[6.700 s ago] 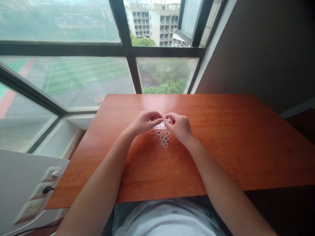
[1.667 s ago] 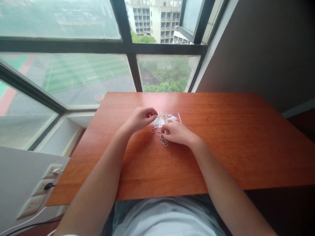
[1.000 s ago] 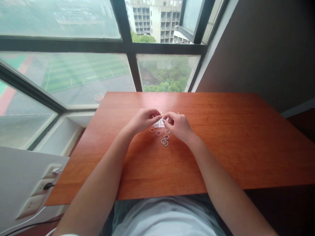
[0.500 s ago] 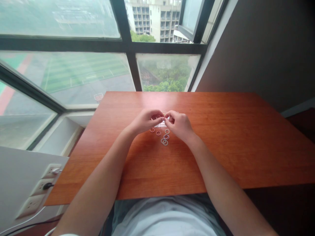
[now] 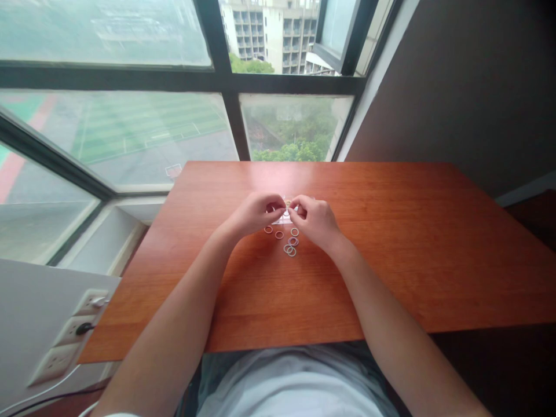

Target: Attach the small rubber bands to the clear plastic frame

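Several small rings in pale and pinkish tones lie on the brown wooden table, just below my hands. A small clear, whitish item lies flat behind them, partly covered by my fingers. My left hand is closed in a pinch at its left side, and my right hand pinches from the right. Their fingertips nearly meet over the item. What each pinch holds is too small to make out.
Large windows with dark frames stand behind the table's far edge. At the lower left, wall sockets with plugs and cables sit beside the table. A grey wall rises at the right.
The fingertips have drawn slightly apart, showing a little more between them. The rings on the table lie as before.
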### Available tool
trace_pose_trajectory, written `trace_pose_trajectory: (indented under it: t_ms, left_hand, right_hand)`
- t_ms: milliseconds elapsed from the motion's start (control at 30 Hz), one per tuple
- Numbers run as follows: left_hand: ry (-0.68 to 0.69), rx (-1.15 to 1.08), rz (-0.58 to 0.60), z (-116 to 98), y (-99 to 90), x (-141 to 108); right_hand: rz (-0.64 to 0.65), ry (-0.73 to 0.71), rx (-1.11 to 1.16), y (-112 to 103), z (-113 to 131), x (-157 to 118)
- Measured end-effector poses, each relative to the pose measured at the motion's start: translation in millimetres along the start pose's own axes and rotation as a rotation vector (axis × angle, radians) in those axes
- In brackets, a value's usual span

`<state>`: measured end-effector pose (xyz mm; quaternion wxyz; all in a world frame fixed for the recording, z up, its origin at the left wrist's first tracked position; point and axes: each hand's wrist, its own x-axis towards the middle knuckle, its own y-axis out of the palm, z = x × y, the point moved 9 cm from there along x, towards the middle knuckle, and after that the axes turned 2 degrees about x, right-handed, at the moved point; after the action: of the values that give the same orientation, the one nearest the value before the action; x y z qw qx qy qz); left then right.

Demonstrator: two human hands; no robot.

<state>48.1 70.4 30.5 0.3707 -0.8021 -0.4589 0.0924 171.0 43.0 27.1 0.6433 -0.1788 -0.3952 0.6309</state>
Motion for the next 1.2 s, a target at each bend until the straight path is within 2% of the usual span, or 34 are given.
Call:
trace_pose_trajectory:
  t_ms: [333,900,1000,1133,1200]
  left_hand:
    - [-0.01,0.131,-0.046,9.2,-14.5,-1.8]
    - [-0.03,0.155,-0.047,9.7,-16.6,-2.3]
    - [-0.038,0.148,-0.053,11.0,-17.2,-2.4]
    - [-0.045,0.148,-0.064,13.8,-17.6,-3.4]
    - [-0.047,0.145,-0.066,14.5,-17.6,-3.9]
  right_hand:
    - [0.006,0.007,0.006,-0.4,-0.2,0.2]
    - [0.014,0.004,-0.003,-2.3,-5.0,1.7]
    - [0.103,-0.037,-0.028,-0.9,-1.5,0.3]
    - [0.343,-0.121,-0.064,12.3,3.7,-8.7]
    - [0.408,-0.118,-0.123,16.4,0.2,-12.5]
